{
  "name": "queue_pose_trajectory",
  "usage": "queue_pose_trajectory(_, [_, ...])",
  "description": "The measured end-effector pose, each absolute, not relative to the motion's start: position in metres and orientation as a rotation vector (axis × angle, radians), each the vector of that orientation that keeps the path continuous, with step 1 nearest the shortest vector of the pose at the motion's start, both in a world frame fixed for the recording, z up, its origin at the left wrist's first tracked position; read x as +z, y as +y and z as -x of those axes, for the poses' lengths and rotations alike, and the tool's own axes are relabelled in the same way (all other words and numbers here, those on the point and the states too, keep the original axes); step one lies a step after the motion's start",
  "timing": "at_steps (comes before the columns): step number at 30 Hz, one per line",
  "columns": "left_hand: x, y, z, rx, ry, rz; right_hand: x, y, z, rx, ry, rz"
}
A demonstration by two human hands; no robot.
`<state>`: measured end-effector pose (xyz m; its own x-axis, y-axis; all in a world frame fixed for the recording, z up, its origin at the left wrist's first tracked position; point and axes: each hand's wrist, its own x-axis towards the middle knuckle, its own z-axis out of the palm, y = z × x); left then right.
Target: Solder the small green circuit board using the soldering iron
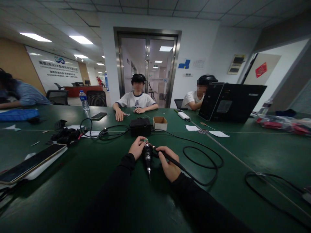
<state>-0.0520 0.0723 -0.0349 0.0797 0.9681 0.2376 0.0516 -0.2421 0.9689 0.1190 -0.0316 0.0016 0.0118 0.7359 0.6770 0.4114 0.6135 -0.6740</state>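
Pen-fashion, my right hand (170,162) grips a black soldering iron (171,158), its cable trailing off to the right. The iron's front end points left, at the rear end of a black electric screwdriver (147,154). That screwdriver lies on the green table, its silver collar and thin bit facing me. My left hand (137,148) is closed at its far end, with fingertips by small exposed parts (146,141) there. The exact contact between iron and parts is too small to make out.
Just beyond stand a black box (140,127) and an open cardboard box (160,123). Cables (202,158) loop to the right. A phone (34,161) and a black cable bundle (65,135) lie left. Co-workers sit opposite, one behind a black computer case (230,102).
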Motion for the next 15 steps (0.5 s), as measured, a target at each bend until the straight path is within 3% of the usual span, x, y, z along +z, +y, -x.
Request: queue_pose_trajectory(15, [-0.030,0.061,0.055,1.120,1.426,-1.675,0.000,-0.034,-0.123,0.481,-1.480,1.051])
